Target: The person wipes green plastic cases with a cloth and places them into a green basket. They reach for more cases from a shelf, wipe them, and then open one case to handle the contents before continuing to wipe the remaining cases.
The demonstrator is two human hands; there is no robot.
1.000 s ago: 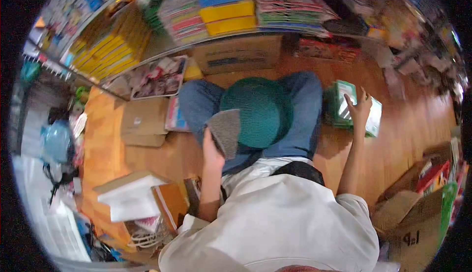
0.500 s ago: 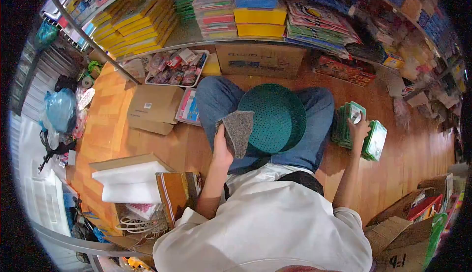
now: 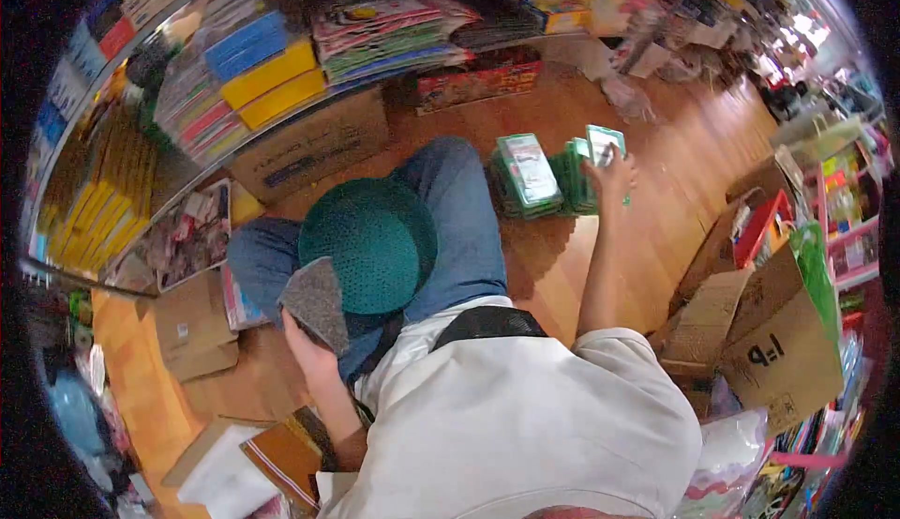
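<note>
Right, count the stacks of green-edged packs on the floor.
2. The left stack stands nearer the knee; the right stack stands beside it, next to the right hand, which may hide more packs.

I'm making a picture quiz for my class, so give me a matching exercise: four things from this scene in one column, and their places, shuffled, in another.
Things:
1. Gray pad
2. Teal perforated basket
3. Green-edged packs
4. Blue pack

Places:
A. On top of yellow boxes
B. On the floor, by the right hand
C. In the left hand
D. Between the legs

Right pairs: 1-C, 2-D, 3-B, 4-A
</note>
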